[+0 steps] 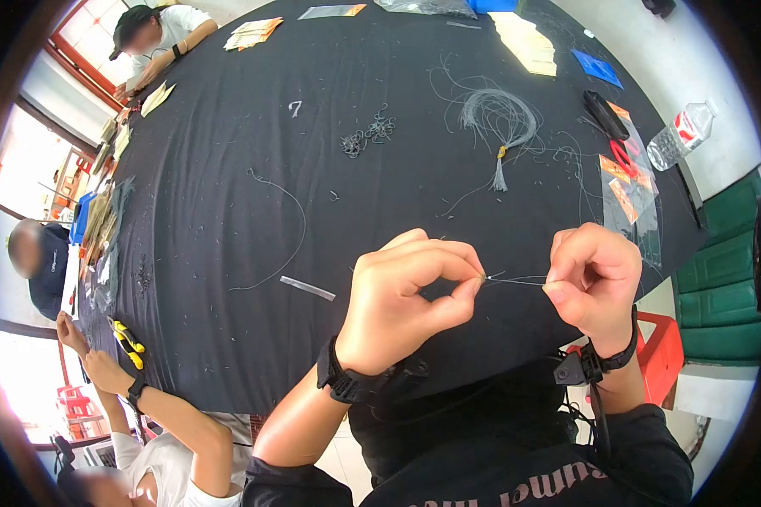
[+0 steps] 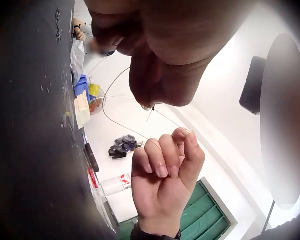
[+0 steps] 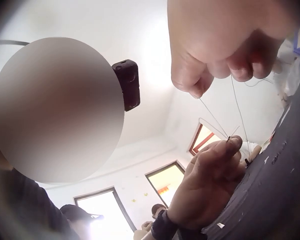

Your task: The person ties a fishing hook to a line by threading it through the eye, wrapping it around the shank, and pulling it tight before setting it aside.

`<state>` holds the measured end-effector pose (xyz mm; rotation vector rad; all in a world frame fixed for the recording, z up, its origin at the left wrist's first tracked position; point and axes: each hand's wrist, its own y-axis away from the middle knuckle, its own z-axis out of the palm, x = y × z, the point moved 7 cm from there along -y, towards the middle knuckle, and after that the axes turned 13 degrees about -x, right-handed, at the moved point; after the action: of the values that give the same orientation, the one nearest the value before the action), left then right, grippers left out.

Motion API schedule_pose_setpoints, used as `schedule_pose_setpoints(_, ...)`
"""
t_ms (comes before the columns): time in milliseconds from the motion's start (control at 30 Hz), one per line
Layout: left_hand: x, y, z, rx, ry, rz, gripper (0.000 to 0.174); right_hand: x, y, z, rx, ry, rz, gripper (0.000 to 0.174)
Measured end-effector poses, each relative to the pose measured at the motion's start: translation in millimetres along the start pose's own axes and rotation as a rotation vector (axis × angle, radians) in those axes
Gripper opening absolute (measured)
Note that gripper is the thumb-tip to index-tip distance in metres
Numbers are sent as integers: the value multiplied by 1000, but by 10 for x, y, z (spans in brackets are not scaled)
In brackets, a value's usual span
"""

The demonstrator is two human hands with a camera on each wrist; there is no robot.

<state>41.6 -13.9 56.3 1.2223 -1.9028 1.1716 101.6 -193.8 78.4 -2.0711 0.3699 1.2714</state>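
Observation:
Between thumb and forefinger, my left hand (image 1: 410, 291) pinches a small fish hook (image 3: 229, 139), mostly hidden by the fingertips, with only its dark end showing. Fishing line (image 1: 516, 280) runs from there to my right hand (image 1: 596, 275), which pinches it between thumb and forefinger. The right hand's other fingers (image 2: 157, 159) are curled in. In the right wrist view the line stretches as thin strands between both hands, and a short end sticks out by the hook. Both hands are raised over the front of the black-covered table (image 1: 228, 228).
Beyond the hands lie a pile of dark hooks (image 1: 368, 137) and a yellow-tied bundle of line (image 1: 500, 152). A loose line (image 1: 303, 221) and a clear strip (image 1: 308, 288) lie to the left. Red scissors (image 1: 624, 158) and a bottle (image 1: 683, 135) are at right. Other people sit at left.

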Motion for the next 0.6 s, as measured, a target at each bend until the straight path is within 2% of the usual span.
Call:
schedule_pose_setpoints(200,89,-22,55,-59,39,85,10,51,-59,-85,153,35,105,12)
schedule_pose_setpoints(333,145,-14,46,-55,86,144,10,264,-47,-40,131,-73,240,9)
schedule_pose_setpoints(500,153,3,-11,-14,98,182,9,400,2,144,90,-70,357,9)
schedule_pose_setpoints(600,150,14,-51,14,70,193,8,427,27,234,69,-86,367,9)
